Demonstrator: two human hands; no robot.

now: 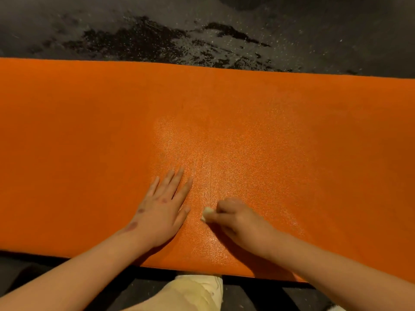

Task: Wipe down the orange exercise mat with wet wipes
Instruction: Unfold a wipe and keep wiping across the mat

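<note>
item 1: orange exercise mat (89,131). lies flat on the floor, long sides running left to right across the whole view. surface finely pebbled. a glossy, damp-looking patch (177,144) runs from mid-mat toward the near edge, passing between the two hands.

item 2: left hand (165,209). palm down, flat on the mat close to its near edge, a little left of centre. fingers straight and slightly fanned, pointing toward the far edge; thumb out to the right. grip fully open, nothing held. forearm enters from the lower left and crosses the mat's near edge. dark marks on the back of the hand and wrist.

item 3: right hand (238,218). just beside the left hand, not touching it, near the same edge. knuckles up, fingers curled under. grip closed round a wadded wet wipe. forearm enters from the lower right, over the near edge.

item 4: wet wipe (207,213). small white wad, only its tip showing past the fingers on the hand's left side. sits against the mat, between the two hands.

item 5: floor (157,32). dark, speckled, with pale grey smears beyond the mat's far edge; a dark strip along the near edge.

item 6: trouser leg (193,292). pale yellow, just off the mat's near edge, between the forearms.
</note>
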